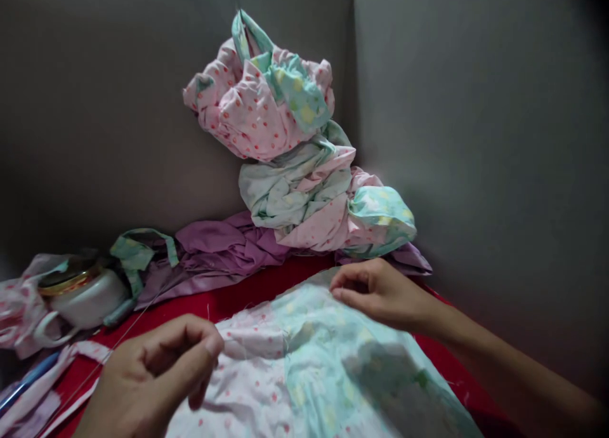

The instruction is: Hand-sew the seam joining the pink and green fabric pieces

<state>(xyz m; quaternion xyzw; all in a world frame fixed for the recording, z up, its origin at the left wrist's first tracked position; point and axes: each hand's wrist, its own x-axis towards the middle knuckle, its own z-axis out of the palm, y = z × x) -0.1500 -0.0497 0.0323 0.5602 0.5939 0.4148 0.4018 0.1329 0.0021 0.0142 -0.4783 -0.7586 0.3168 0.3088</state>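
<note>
A pieced cloth [318,349] spreads across the foreground, its left part pink-and-white with red dots, its right part pale aqua with yellow patches. A seam with frayed threads runs between the two parts. My left hand [162,368] is closed in a pinch at the cloth's left edge, fingers curled and thumb forward. At the far edge, the thumb and forefinger of my right hand [373,292] meet on the aqua part. The fingertips hide whatever finer thing may be between them. A dark shadow falls over the lower right of the cloth.
Bunched pink and aqua garments [295,178] pile up against the grey wall [476,108]. Purple fabric [228,241] lies along the back of the red surface [228,305]. At left stand a white mug [90,298], fabric strips [90,349] and a blue pen-like object [28,381].
</note>
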